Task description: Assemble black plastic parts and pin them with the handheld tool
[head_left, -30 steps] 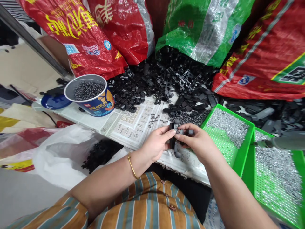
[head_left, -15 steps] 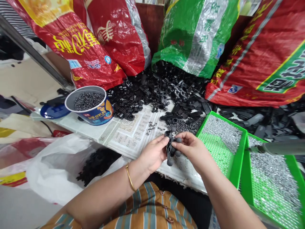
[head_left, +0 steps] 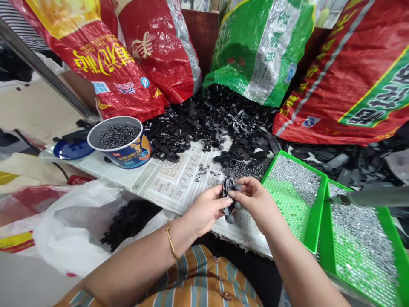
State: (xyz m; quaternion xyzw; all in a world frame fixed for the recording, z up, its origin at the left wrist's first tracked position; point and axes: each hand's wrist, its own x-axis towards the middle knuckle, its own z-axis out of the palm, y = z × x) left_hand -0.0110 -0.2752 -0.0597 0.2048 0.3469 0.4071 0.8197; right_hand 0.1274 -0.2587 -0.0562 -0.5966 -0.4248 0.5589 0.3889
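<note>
A small black plastic part with rounded knobs is pinched between both my hands over the near edge of the newspaper-covered table. My left hand, with a gold bangle at the wrist, grips it from the left with thumb and fingers closed. From the right, my right hand pinches its upper end. Just beyond the hands lies a little heap of tiny grey pieces.
A big pile of black plastic parts spills from red and green woven sacks at the back. A tub of dark pellets stands left. Two green trays of small metal bits sit right, with a grey tool over them.
Both hands and the black part have shifted slightly left and down in view as the camera tilted; the grip on the part is much the same.
</note>
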